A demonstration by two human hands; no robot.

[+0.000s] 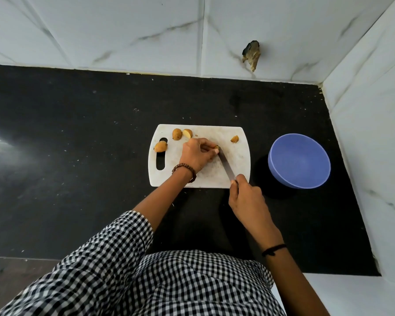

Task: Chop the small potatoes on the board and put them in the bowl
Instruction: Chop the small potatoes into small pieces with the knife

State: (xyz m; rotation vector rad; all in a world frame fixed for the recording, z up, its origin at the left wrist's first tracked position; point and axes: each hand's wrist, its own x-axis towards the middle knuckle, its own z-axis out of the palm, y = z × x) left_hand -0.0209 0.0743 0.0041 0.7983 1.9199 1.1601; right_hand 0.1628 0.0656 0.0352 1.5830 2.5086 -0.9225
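On the white cutting board (pixel 206 177), a small potato (pixel 160 146) lies at nine o'clock beside the handle slot, and a whole potato (pixel 177 134) and a cut half (pixel 187 133) sit side by side at eleven. At the centre the left hand (pixel 197 155) pinches a potato piece (pixel 216 147), with the knife (pixel 226 166) blade set against it. A cut piece (pixel 234 139) lies alone at two o'clock. The right hand (pixel 246 197), at five o'clock, grips the knife's handle. The blue bowl (pixel 299 160) stands at three o'clock, just beside the board, on the black counter (pixel 78 133).
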